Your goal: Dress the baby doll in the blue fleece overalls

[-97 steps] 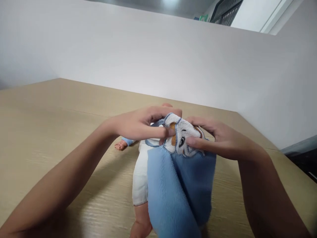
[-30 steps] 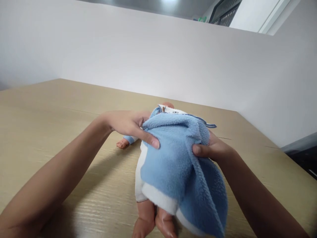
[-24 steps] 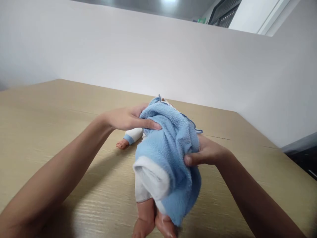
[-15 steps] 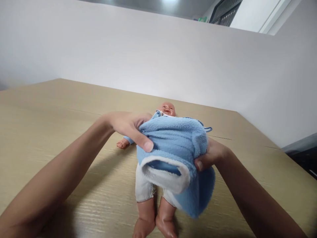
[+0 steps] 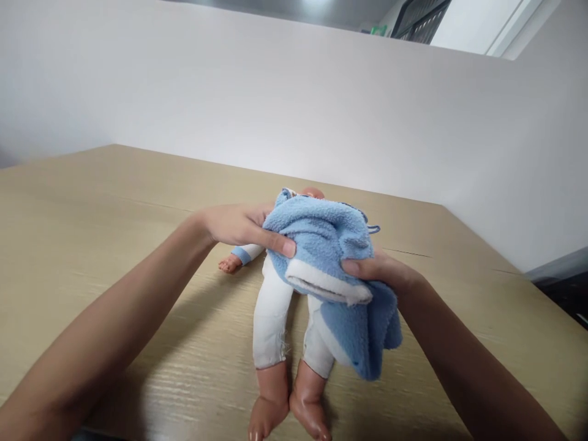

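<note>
A bunched light-blue fleece garment with white trim (image 5: 326,242) is held over the torso of a plastic baby doll in white leggings (image 5: 271,312), which is laid on a pale wooden table (image 5: 92,233). Its 9 o'clock edge is pinched by the closed left hand (image 5: 239,225), its 4 o'clock edge by the closed right hand (image 5: 381,272).

Doll (image 5: 275,306) lay on back on wooden table (image 5: 92,233), white-trousered legs toward camera, bare feet at near edge. Left hand (image 5: 239,225) and right hand (image 5: 379,269) gripped bunched blue fleece garment (image 5: 331,257) over doll's torso; white cuff showed.
</note>
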The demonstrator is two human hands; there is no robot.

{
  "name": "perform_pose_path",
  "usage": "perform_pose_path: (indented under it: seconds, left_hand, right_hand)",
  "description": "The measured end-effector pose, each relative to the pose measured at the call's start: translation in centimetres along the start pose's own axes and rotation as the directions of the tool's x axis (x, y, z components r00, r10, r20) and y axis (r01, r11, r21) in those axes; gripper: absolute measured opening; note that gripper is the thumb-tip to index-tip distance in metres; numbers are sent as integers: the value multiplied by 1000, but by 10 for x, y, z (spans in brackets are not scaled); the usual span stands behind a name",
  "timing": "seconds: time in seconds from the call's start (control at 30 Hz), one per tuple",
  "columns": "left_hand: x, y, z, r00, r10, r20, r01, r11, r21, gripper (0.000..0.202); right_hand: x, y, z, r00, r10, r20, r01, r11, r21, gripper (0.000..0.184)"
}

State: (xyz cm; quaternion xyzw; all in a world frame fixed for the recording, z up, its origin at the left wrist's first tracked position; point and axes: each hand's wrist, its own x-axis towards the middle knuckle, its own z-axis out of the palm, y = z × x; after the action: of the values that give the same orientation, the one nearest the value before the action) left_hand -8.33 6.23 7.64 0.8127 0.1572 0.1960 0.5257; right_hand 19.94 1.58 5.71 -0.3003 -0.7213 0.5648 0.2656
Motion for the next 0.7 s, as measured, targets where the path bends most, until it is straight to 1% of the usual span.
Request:
perform_pose_path:
  seconds: [0.07, 0.1, 0.13, 0.2, 0.23, 0.3, 0.37, 0.4, 0.43, 0.5, 0.57, 0.6, 0.63, 0.7]
  left_hand:
    - [-2, 1, 6, 999, -29, -23, 29, 999, -19, 41]
    - [-3, 1, 10, 998, -50, -33, 48, 998, -34, 42]
    - [-6, 2, 14, 996, -78, -44, 76, 996, -54, 42]
    - [-12, 4, 23, 987, -141, -76, 134, 986, -95, 40]
    - [-15, 6, 28, 985, -152, -84, 142, 984, -108, 39]
    - [-23, 10, 41, 990, -125, -71, 116, 986, -122, 40]
    - [-30, 15, 58, 995, -75, -61, 66, 989, -132, 44]
    - [-34, 17, 69, 995, -72, -75, 62, 989, -137, 47]
    - [-38, 19, 80, 990, -86, -116, 69, 988, -139, 51]
    - [-46, 20, 106, 959, -133, -252, 101, 986, -136, 53]
    - [-53, 17, 132, 900, -145, -410, 89, 984, -152, 49]
    - [-57, 13, 143, 869, -152, -471, 78, 982, -173, 46]
    - [-60, 9, 153, 843, -171, -509, 77, 977, -201, 40]
    - [-67, -2, 169, 803, -257, -537, 126, 955, -268, 29]
  right_hand:
    - [2, 0, -4, 992, -1, 122, -9, 997, 77, 86]
    - [2, 0, -5, 987, -8, 162, -4, 997, 75, 88]
    - [1, -1, -5, 985, -22, 169, 14, 999, 49, 87]
    - [-3, -6, -1, 991, -61, 121, 63, 998, -13, 79]
    - [-7, -8, 1, 992, -92, 87, 95, 995, -29, 76]
    - [-17, -15, 9, 989, -143, 29, 144, 988, -53, 73]
    - [-29, -22, 19, 988, -152, -27, 148, 983, -111, 65]
    - [-34, -25, 25, 986, -154, -60, 143, 977, -157, 59]
    - [-40, -28, 31, 983, -158, -88, 137, 968, -210, 52]
    - [-50, -32, 45, 978, -167, -128, 121, 944, -307, 34]
    - [-57, -32, 59, 975, -152, -160, 82, 924, -375, 19]
    - [-59, -31, 66, 973, -137, -183, 54, 916, -398, 16]
    - [-61, -28, 72, 971, -120, -207, 24, 910, -415, 14]
    - [-63, -21, 81, 967, -82, -242, -36, 895, -444, 13]
